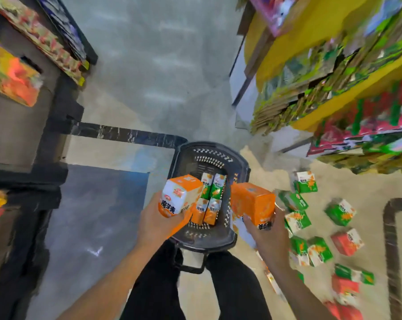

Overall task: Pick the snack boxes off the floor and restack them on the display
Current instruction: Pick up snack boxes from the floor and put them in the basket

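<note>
Along the right of the aisle stands the display shelving [347, 72], yellow-edged and packed with green and red packs too blurred to read. On the left side, dark shelves [22, 93] carry more blurred goods. Between them runs the grey floor [153, 65], turning beige nearer the right.

Near the middle, just beyond the person's black-trousered legs [230, 285], a dark plastic shopping basket [239, 165] sits on the floor. Four small snack boxes [210, 197] stand packed together inside it, two green ones farther away and two orange ones nearer.

Scattered snack boxes [320, 229] lie on the floor to the right of the basket, green, orange-and-white and red, some touching, some apart, a few tipped on their sides.

At the basket's near left rim, the left hand [158, 220] has its grip closed round an orange-and-white snack box [181, 197], fingers curled under its lower end and the printed white face turned toward the camera. At the near right rim, the right hand [268, 232] has its grip clamped from below on a second orange snack box [253, 204], held tilted, its orange top upward. Both held boxes are above the basket's edges, near each other but not touching.
</note>
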{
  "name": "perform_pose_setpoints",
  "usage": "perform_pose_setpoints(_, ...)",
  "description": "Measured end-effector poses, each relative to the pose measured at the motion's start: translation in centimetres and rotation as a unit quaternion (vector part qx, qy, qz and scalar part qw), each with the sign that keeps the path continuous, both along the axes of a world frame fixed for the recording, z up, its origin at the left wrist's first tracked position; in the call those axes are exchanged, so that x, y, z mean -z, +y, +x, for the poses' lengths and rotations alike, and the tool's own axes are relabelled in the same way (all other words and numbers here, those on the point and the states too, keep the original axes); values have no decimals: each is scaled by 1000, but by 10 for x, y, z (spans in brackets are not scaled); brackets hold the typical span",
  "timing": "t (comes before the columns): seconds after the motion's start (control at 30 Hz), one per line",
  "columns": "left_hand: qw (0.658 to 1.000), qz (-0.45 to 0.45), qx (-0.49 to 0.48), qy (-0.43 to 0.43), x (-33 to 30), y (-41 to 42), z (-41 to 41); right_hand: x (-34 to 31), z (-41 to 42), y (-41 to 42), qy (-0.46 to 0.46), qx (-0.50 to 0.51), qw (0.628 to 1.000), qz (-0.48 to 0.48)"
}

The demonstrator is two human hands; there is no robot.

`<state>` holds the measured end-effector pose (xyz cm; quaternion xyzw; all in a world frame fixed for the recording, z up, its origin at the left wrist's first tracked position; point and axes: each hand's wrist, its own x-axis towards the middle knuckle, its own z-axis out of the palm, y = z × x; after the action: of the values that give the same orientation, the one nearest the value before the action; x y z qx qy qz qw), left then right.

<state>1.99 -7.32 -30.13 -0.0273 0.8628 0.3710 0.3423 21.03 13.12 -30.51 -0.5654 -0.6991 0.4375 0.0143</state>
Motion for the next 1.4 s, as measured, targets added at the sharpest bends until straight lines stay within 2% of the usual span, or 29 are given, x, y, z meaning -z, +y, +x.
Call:
perform_pose_setpoints(0.27, 997, -42, 66, -16, 162, 46, -36, 173, -53, -3, -39, 55, 995, -72)
perform_pose_setpoints(0.47, 995, -67, 66, -30, 294, 78, -27, 291, -63, 11, -76, 27, 992, -95)
perform_pose_setpoints(0.63, 991, -130, 35, 6, 382, 109, -25, 346, -57, 19, -80, 29, 992, -90)
perform_pose_setpoints(0.83, 992, -122, -8, -17, 451, 134, -40, 383, -58, 22, -74, 8, 993, -94)
perform_pose_setpoints(0.93, 988, -78, 43, -128, 474, 145, -45, 396, -61, 22, -62, -6, 993, -104)
perform_pose_setpoints(1.0, 973, -60, 106, -198, 486, 145, -45, 403, -63, 22, -60, -13, 992, -107)
perform_pose_setpoints(1.1, 953, -86, 175, -232, 494, 132, -43, 408, -66, 24, -64, -22, 991, -113)
perform_pose_setpoints(1.3, 965, -49, 51, -251, 475, 90, -33, 401, -81, 2, -66, -13, 988, -141)
perform_pose_setpoints(1.4, 958, -29, 9, -286, 464, 69, -16, 403, -92, -28, -76, -8, 986, -148)
